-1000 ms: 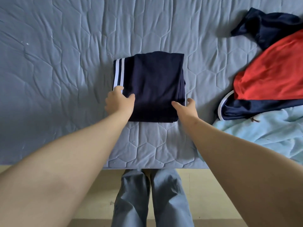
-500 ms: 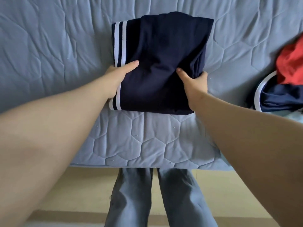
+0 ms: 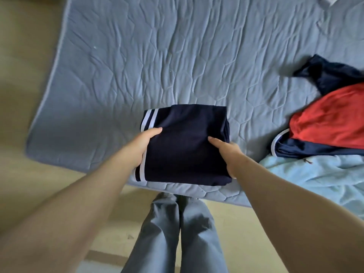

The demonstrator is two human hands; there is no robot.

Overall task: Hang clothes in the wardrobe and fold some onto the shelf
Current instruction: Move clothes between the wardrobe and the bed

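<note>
A folded navy garment [image 3: 185, 146] with white stripes along its left side is held over the near edge of the blue quilted mattress [image 3: 177, 62]. My left hand [image 3: 140, 145] grips its left side, thumb on top and fingers underneath. My right hand [image 3: 226, 152] grips its right side the same way. The fingers of both hands are hidden under the cloth.
A red and navy garment [image 3: 331, 123] lies in a heap at the right of the mattress, with a light blue cloth [image 3: 315, 180] in front of it. The beige floor [image 3: 23, 95] shows to the left and below. My legs in blue-grey trousers [image 3: 177, 233] stand at the mattress edge.
Both hands went from the sides of the folded garment on the mattress to gripping it, and it now sits raised at the near edge. The view has pulled back and swung left.
</note>
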